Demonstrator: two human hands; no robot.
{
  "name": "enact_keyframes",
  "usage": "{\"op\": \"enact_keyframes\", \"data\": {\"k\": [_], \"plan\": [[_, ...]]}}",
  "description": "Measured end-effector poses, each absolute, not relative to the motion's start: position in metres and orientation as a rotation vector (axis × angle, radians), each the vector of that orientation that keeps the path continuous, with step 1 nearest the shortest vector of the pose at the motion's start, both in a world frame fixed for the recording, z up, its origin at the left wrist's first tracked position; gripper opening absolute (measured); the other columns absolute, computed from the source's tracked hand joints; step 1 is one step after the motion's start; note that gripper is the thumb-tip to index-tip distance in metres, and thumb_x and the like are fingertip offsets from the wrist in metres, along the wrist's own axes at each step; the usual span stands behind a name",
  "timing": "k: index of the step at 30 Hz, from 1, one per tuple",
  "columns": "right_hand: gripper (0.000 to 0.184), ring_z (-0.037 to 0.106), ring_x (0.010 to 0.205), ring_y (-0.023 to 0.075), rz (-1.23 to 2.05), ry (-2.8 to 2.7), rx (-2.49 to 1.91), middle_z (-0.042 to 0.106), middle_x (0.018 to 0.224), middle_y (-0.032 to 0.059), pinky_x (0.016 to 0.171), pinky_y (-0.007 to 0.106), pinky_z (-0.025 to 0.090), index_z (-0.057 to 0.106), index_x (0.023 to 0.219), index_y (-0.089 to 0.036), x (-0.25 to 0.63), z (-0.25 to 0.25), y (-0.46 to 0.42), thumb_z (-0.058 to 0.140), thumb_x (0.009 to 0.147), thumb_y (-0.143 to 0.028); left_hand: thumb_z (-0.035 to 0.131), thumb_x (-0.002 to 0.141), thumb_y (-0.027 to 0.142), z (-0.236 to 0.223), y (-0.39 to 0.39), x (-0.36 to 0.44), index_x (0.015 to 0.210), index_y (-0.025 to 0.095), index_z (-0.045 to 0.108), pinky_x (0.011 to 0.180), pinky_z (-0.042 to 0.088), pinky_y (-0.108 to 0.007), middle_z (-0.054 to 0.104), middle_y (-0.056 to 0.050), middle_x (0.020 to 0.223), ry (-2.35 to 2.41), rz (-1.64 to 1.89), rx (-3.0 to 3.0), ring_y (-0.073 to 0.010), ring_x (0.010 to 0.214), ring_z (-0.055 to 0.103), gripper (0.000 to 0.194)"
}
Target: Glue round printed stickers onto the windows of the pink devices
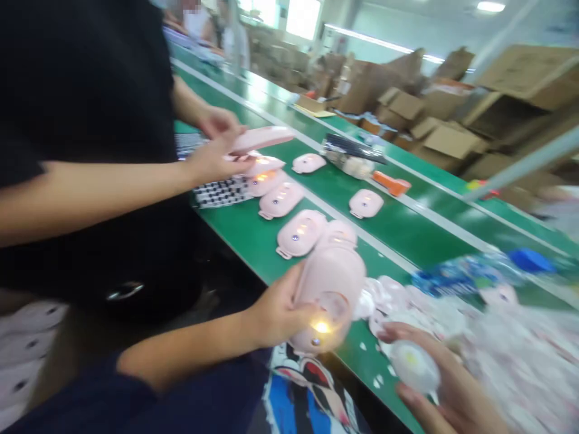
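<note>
My left hand (280, 307) is wrapped round a pale pink oval plastic device (335, 271), its thumb across the front. A yellow light glows near the device's lower end, beside a small dark button, and a round recess sits above it. In my right hand (456, 374) is a small round translucent white cap (415, 366), held between thumb and fingers at the lower right. Several similar pink devices (302, 234) lie in a row on the green bench beyond my left hand, some with orange lights on. Motion blurs the fine details.
A co-worker's hands (217, 144) hold a pink piece at upper left. On the green bench (253, 253) lie an orange tool (392, 183), a black-and-clear bag (355, 154), a blue-labelled bottle (461, 274) and a heap of clear plastic (511, 343). Cardboard boxes (447, 138) are piled beyond.
</note>
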State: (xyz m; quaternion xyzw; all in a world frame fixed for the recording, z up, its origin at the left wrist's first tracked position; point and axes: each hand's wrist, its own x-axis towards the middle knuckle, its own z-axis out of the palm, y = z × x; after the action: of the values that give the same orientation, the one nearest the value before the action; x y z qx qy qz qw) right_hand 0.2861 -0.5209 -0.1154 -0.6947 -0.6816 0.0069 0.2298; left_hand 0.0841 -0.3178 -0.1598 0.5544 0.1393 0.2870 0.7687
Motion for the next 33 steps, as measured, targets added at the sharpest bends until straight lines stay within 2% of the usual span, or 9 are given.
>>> {"op": "enact_keyframes", "data": {"k": [5,12,18,22,25,29,33], "plan": [[0.034,0.073,0.085,0.0181,-0.138,-1.870,-2.062,0.073,0.101,0.0086,0.069,0.025,0.060,0.051,0.123,-0.019,0.265,-0.100,-0.527,0.051,0.094,-0.037,0.065,0.087,0.030,-0.152,-0.318,0.091,0.145,0.019,0.040,0.105,0.046,-0.044,0.055,-0.014,0.138,0.366,0.574,1.476,-0.0334,0.125,0.054,0.064],[0.027,0.067,0.061,0.0177,-0.119,-1.899,-2.160,0.069,0.080,0.0063,0.050,0.029,0.057,0.058,0.117,-0.019,0.258,-0.079,-0.529,0.045,0.095,-0.028,0.065,0.088,0.023,-0.149,-0.326,0.092,0.147,0.027,0.037,0.096,0.054,-0.038,0.057,-0.010,0.137,0.257,0.421,1.362,-0.0298,0.118,0.060,0.065],[0.031,0.068,0.062,0.0156,-0.066,-1.963,-2.151,0.070,0.086,0.0072,0.047,0.025,0.055,0.056,0.122,-0.019,0.264,-0.073,-0.532,0.041,0.098,-0.031,0.063,0.088,0.024,-0.139,-0.328,0.093,0.148,0.026,0.038,0.100,0.052,-0.039,0.054,-0.009,0.142,0.270,0.419,1.412,-0.0320,0.124,0.055,0.065],[0.031,0.069,0.061,0.0161,-0.113,-1.976,-2.155,0.070,0.083,0.0075,0.044,0.026,0.054,0.057,0.120,-0.019,0.263,-0.071,-0.531,0.038,0.099,-0.032,0.064,0.088,0.028,-0.131,-0.331,0.093,0.144,0.025,0.045,0.097,0.054,-0.042,0.060,-0.010,0.135,0.311,0.365,1.393,-0.0333,0.116,0.061,0.059],[0.031,0.067,0.058,0.0166,-0.108,-1.975,-2.160,0.069,0.082,0.0070,0.043,0.027,0.052,0.056,0.120,-0.018,0.263,-0.072,-0.532,0.039,0.098,-0.032,0.064,0.088,0.028,-0.128,-0.333,0.095,0.143,0.029,0.046,0.093,0.057,-0.040,0.063,-0.008,0.131,0.321,0.325,1.377,-0.0301,0.108,0.066,0.058],[0.032,0.066,0.058,0.0166,-0.072,-1.977,-2.182,0.068,0.082,0.0061,0.043,0.028,0.052,0.054,0.122,-0.020,0.264,-0.074,-0.538,0.039,0.098,-0.033,0.064,0.089,0.025,-0.125,-0.336,0.098,0.142,0.031,0.046,0.093,0.056,-0.032,0.060,-0.004,0.136,0.250,0.357,1.368,-0.0281,0.118,0.061,0.056],[0.032,0.065,0.060,0.0167,-0.067,-1.979,-2.192,0.068,0.084,0.0062,0.045,0.028,0.052,0.055,0.123,-0.021,0.265,-0.075,-0.544,0.042,0.097,-0.034,0.062,0.089,0.022,-0.124,-0.338,0.099,0.144,0.027,0.044,0.095,0.056,-0.035,0.059,-0.007,0.137,0.240,0.350,1.357,-0.0291,0.120,0.060,0.057]]}}
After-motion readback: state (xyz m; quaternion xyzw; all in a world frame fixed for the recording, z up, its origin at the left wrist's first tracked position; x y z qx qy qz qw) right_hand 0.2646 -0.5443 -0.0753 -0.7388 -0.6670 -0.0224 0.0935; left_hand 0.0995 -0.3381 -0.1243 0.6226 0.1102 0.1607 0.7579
